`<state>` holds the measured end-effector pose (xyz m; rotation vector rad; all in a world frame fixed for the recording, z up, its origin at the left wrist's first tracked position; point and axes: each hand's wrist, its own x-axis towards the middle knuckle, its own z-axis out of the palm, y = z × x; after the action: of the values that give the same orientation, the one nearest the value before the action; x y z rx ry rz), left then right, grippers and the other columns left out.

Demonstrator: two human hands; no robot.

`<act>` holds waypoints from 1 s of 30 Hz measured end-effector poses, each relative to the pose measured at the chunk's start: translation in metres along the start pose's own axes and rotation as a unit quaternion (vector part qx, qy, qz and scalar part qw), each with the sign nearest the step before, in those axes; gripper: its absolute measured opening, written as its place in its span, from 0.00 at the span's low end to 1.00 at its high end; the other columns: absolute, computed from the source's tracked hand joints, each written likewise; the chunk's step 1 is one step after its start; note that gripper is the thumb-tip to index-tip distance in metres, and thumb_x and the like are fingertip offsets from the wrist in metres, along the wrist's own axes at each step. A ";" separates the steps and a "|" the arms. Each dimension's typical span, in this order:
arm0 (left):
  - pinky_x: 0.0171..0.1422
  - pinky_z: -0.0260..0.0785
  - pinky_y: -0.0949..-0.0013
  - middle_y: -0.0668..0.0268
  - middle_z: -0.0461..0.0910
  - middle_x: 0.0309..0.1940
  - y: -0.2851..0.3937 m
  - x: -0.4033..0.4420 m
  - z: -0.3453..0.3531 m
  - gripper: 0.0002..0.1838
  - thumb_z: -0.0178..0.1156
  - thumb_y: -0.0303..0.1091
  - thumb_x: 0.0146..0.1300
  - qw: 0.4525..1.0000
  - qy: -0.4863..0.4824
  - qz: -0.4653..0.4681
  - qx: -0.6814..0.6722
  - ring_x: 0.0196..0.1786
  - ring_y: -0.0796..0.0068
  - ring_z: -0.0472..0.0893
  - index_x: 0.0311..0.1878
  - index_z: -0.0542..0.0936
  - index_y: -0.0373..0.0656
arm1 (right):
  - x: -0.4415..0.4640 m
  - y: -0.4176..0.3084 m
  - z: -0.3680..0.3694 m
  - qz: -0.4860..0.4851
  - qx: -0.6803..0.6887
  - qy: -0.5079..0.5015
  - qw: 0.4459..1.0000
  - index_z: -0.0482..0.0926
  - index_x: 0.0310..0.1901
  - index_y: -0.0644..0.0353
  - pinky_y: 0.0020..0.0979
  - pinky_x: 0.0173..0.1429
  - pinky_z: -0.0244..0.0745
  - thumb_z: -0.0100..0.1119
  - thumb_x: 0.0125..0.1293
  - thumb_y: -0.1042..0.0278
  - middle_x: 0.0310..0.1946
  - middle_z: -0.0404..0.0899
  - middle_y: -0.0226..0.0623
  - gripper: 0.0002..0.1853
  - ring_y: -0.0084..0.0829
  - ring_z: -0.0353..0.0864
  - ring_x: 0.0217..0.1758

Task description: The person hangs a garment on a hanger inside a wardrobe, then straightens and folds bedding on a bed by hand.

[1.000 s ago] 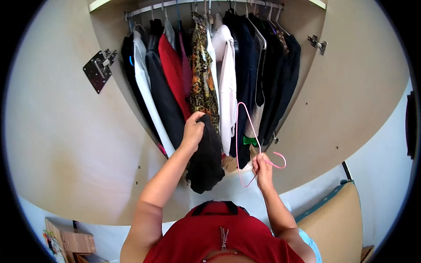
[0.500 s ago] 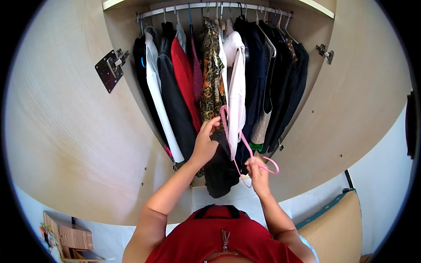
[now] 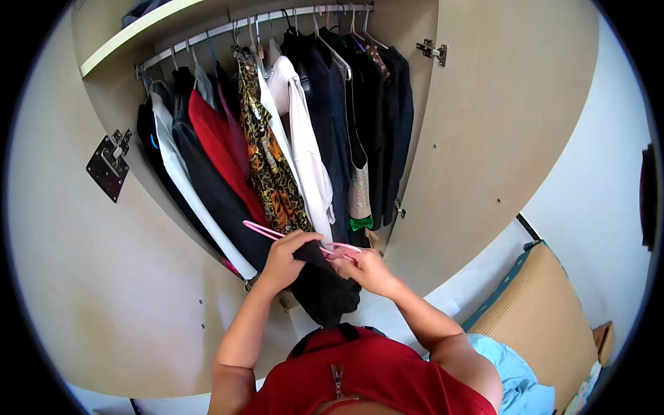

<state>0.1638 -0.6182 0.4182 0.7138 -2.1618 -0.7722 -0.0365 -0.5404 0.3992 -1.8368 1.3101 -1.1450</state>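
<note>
A pink clothes hanger (image 3: 260, 229) lies slanted in front of me, low before the hanging clothes. My right hand (image 3: 370, 271) is closed around its right part, near the hook. With bent fingers, my left hand (image 3: 282, 261) grips the upper part of a black garment (image 3: 325, 296), which hangs down close to my body. One arm of the hanger reaches out past my left fingers. The hanger and the black cloth overlap between my hands, and I cannot tell how far it sits inside the garment.
Several clothes hang from a rail (image 3: 228, 28) in the open wardrobe, among them a patterned shirt (image 3: 259, 138), a pale pink top (image 3: 304, 138) and a red garment (image 3: 221, 145). Wardrobe doors (image 3: 505, 111) stand open on both sides. A woven mat (image 3: 536, 304) and blue cloth (image 3: 512, 366) lie at right.
My view has turned right. The hanger has tipped from upright to nearly level, and my hands have come closer together. My left hand has gone from loosely raised to gripping the black garment.
</note>
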 end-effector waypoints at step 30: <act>0.57 0.66 0.74 0.62 0.81 0.42 0.000 -0.027 -0.019 0.25 0.42 0.10 0.54 0.905 0.364 -0.074 -0.208 0.48 0.74 0.77 0.52 0.79 0.35 | 0.061 -0.053 -0.026 -0.211 0.127 0.270 0.931 0.77 0.49 0.70 0.18 0.25 0.53 0.47 0.71 0.73 0.21 0.66 0.21 0.13 0.11 0.58 0.22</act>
<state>0.1942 -0.6052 0.4169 0.7830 -1.2301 -0.8376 -0.0286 -0.5802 0.4743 -1.7104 0.9808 -2.0618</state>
